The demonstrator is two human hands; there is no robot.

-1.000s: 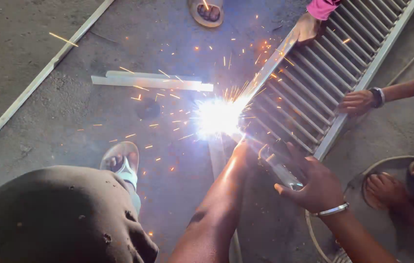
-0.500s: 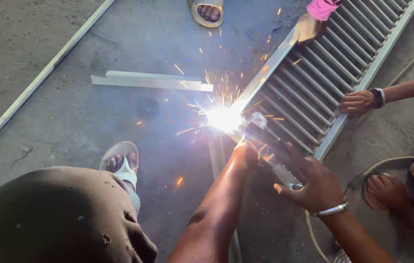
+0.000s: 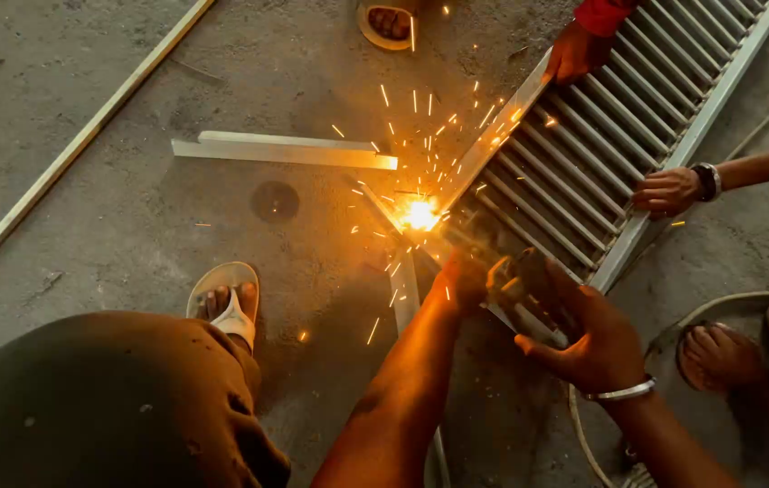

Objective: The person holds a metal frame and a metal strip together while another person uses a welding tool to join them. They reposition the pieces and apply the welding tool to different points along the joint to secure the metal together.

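Both clamped on dark grinder [image 3: 529, 280]: left hand [image 3: 461, 282] near the sparks [image 3: 420, 215], right hand [image 3: 588, 339] behind, against metal grille [image 3: 583, 154].

Bare concrete floor [image 3: 131, 226] open at 9 to 11 o'clock of the bright weld spark point [image 3: 420, 214]. Flat grey metal bar [image 3: 285, 150] blocks 11 o'clock. Grey slatted metal grille [image 3: 601, 136] fills 1 to 3 o'clock, two co-workers' hands on it.

We are in a metal workshop, on a bare, stained concrete floor [image 3: 131, 208]. Sparks [image 3: 420, 214] fly beside a slatted steel grille [image 3: 601, 136] on the right, and cut metal bars [image 3: 285, 150] lie on the left.
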